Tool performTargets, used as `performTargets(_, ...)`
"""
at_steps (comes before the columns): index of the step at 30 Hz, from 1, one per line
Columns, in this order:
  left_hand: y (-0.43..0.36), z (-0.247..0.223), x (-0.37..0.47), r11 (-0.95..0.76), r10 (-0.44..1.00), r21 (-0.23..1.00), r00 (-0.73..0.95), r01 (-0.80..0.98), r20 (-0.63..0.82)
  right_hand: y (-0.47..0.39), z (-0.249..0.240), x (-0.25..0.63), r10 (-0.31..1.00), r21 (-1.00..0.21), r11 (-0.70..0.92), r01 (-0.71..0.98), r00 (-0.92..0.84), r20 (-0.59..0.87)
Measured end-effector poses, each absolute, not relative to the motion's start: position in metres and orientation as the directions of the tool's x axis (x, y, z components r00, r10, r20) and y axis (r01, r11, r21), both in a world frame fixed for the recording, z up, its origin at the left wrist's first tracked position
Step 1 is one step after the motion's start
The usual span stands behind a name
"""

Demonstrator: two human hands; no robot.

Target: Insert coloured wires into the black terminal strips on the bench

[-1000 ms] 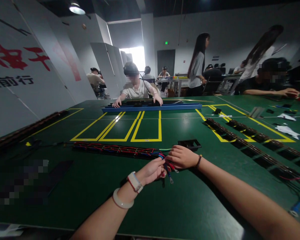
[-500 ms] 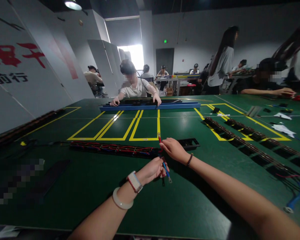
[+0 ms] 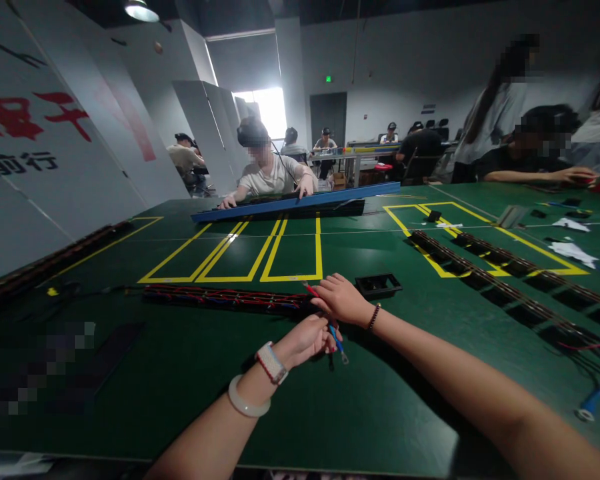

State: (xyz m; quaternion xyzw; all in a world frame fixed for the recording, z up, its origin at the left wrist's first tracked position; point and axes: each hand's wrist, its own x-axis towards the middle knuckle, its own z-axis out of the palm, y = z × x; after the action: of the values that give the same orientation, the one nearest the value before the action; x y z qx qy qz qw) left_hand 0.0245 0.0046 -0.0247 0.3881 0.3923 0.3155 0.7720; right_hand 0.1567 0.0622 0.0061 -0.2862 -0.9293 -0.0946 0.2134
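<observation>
My left hand (image 3: 305, 340) is closed around a blue cable (image 3: 337, 337), whose metal ring terminal (image 3: 345, 359) pokes out below the fingers. Just above it, my right hand (image 3: 341, 298) grips a red cable (image 3: 311, 289) with its metal-tipped end pointing to the upper left. Both hands are at the right end of a long, dark wire assembly (image 3: 225, 299) with red and blue wires running along it. A black rectangular frame (image 3: 379, 285) lies beside my right hand. A dark strap or wire end hangs below my left fingers, too small to name.
Across the green table (image 3: 405, 413), a co-worker (image 3: 267, 173) handles a long blue rail (image 3: 300, 202). Two dark strip assemblies (image 3: 490, 283) lie at right, near a thick blue cable with a lug (image 3: 585, 414). Yellow tape (image 3: 290, 277) marks rectangles; another long assembly (image 3: 55, 257) lies left.
My right hand has tipped the red cable end from upright to leftward and lowered it. My left hand has barely moved. The co-worker's blue rail is now raised and tilted at its right end.
</observation>
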Motion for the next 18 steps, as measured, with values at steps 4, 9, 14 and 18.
performTargets(4, 0.004, -0.024, 0.022, 0.491, 0.798, 0.847, 0.495, -0.201, -0.345, 0.063, -0.006, 0.195, 0.501, 0.146, 0.784, 0.603, -0.755, 0.423)
performTargets(9, 0.004, -0.022, 0.019, 0.421, 0.823, 0.904, 0.453, -0.079, -0.344, 0.067, -0.015, 0.213, 0.597, 0.171, 0.707, 0.687, -0.708, 0.378)
performTargets(14, 0.004, -0.011, 0.015, 0.271, 0.857, 0.943, 0.398, 0.193, -0.328, 0.067, -0.016, 0.211, 0.612, 0.145, 0.703, 0.696, -0.696, 0.376)
performTargets(18, 0.007, -0.004, 0.009, 0.183, 0.861, 0.916, 0.392, 0.358, -0.325, 0.068, -0.018, 0.210, 0.605, 0.122, 0.719, 0.685, -0.702, 0.375)
